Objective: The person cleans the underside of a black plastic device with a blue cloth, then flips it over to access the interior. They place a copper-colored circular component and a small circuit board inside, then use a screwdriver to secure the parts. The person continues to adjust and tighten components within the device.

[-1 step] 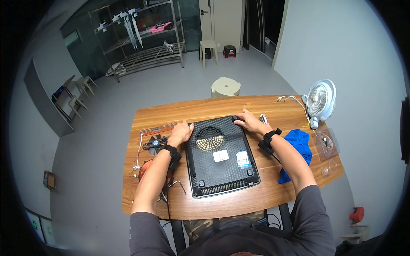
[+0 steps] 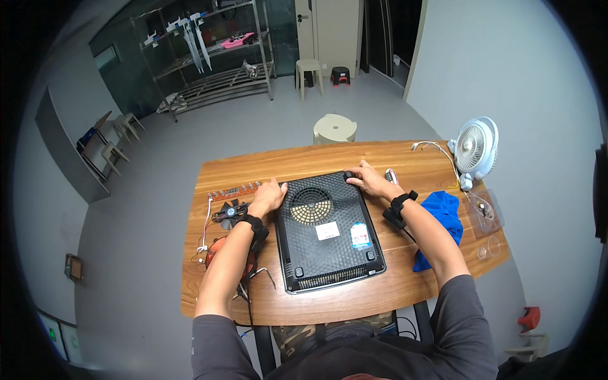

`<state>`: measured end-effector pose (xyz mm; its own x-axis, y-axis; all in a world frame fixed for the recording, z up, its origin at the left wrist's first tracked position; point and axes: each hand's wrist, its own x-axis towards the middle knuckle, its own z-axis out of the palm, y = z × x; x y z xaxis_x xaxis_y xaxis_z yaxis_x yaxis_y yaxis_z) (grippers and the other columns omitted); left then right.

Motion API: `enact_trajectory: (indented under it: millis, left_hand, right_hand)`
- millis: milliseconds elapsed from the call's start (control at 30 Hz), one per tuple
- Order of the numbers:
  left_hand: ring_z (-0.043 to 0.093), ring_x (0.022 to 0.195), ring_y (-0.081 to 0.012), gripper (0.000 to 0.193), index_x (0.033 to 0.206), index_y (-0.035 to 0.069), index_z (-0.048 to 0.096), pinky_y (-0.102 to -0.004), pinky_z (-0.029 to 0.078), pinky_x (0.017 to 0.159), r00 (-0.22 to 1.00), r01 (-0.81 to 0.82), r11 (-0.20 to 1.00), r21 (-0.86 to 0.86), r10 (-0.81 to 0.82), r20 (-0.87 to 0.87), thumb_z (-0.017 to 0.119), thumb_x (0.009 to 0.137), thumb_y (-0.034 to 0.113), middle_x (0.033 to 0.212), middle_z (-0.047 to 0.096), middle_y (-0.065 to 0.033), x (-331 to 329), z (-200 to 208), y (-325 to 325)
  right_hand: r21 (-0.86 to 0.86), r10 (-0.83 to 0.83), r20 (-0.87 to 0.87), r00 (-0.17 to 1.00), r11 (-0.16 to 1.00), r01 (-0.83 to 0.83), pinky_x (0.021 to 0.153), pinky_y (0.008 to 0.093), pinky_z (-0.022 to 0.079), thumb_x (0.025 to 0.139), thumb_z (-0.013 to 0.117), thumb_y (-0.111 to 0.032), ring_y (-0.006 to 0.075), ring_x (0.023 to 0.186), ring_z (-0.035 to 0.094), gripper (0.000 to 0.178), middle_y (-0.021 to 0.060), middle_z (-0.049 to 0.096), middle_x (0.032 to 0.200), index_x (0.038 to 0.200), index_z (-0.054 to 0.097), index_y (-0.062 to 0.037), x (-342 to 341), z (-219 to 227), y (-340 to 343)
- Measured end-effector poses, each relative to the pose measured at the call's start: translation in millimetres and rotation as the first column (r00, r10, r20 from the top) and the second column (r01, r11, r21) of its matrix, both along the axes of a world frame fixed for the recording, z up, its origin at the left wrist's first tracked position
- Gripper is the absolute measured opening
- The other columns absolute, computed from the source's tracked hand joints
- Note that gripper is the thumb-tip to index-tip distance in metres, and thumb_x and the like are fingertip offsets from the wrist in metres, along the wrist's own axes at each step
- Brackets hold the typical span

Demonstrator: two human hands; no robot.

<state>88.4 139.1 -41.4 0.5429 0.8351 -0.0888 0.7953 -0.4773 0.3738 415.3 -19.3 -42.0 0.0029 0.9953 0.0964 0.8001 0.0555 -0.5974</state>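
An induction cooktop (image 2: 326,250) lies upside down in the middle of the table, its black textured base up. The base has a round vent grille, two stuck-on labels and rubber feet at its corners. At its far left corner my left hand (image 2: 269,195) grips the edge. My right hand (image 2: 368,180) holds the far right corner, fingers beside the foot there. Left of the cooktop lie a small black fan (image 2: 230,215), a long orange circuit board (image 2: 233,191) with a white cable, and a copper coil (image 2: 218,250) partly hidden by my left forearm.
A blue cloth (image 2: 440,215) lies beside my right forearm. On the table's right edge stand a white fan (image 2: 474,149) and a clear plastic tray (image 2: 486,215). A bent metal rod (image 2: 265,272) is near the front left. Beyond the table is a round stool (image 2: 334,128).
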Motion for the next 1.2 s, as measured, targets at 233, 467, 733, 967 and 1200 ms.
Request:
enact_trajectory:
  millis: [233, 467, 733, 967, 1200]
  left_hand:
    - [0.06, 0.116, -0.0524, 0.061, 0.124, -0.012, 0.056, -0.0554, 0.047, 0.101, 0.999, 0.017, 1.0, -0.023, -0.016, 0.047, 0.043, 0.105, 0.046, 0.117, 0.065, -0.0383, -4, 2, 1]
    - [0.058, 0.122, -0.0501, 0.06, 0.127, -0.01, 0.056, -0.0528, 0.045, 0.104, 0.99, 0.041, 0.998, -0.056, -0.033, 0.138, 0.039, 0.107, 0.044, 0.125, 0.063, -0.0367, -18, -4, 6]
    - [0.055, 0.13, -0.0495, 0.071, 0.135, -0.011, 0.05, -0.0517, 0.044, 0.108, 0.987, -0.025, 0.988, -0.152, 0.048, 0.151, 0.039, 0.107, 0.053, 0.133, 0.059, -0.0375, -17, -3, 2]
    - [0.056, 0.129, -0.0483, 0.077, 0.137, -0.015, 0.051, -0.0511, 0.044, 0.109, 0.996, -0.092, 0.991, -0.101, 0.092, 0.002, 0.037, 0.106, 0.054, 0.132, 0.06, -0.0386, -22, -7, -19]
    - [0.054, 0.134, -0.0442, 0.091, 0.131, -0.012, 0.06, -0.0456, 0.04, 0.113, 0.99, -0.122, 0.895, -0.429, 0.142, 0.016, 0.017, 0.106, 0.065, 0.133, 0.062, -0.0341, -36, 27, -73]
  right_hand:
    - [0.087, -0.078, -0.075, 0.994, 0.993, 0.084, 0.107, 0.0427, 0.046, 0.101, 0.065, -0.037, 0.0391, 0.127, 0.054, 0.061, 0.0271, 0.052, 0.136, 0.149, 0.048, -0.0035, -10, 2, -5]
    - [-0.171, -0.178, -0.341, 0.923, 0.977, 0.125, 0.088, 0.0369, 0.055, 0.108, 0.045, -0.051, 0.0275, 0.098, 0.071, 0.064, 0.017, 0.072, 0.097, 0.133, 0.057, 0.007, -25, 42, -34]
    - [-0.343, -0.133, -0.691, 0.711, 0.926, -0.16, 0.05, 0.0242, 0.031, 0.114, 0.039, -0.038, 0.0066, 0.055, 0.037, 0.041, -0.0049, 0.046, 0.07, 0.101, 0.06, -0.0054, -13, 42, -66]
    - [-0.259, -0.119, -0.789, 0.602, 0.954, -0.151, 0.051, 0.0235, 0.031, 0.115, 0.034, -0.031, 0.0046, 0.057, 0.035, 0.037, -0.0054, 0.048, 0.076, 0.099, 0.059, -0.0078, -28, 49, -69]
    - [-0.264, -0.172, -0.741, 0.649, 0.963, -0.047, 0.051, 0.0248, 0.033, 0.115, 0.033, -0.031, 0.0057, 0.054, 0.034, 0.039, -0.0055, 0.046, 0.071, 0.1, 0.059, -0.0057, -41, 57, -72]
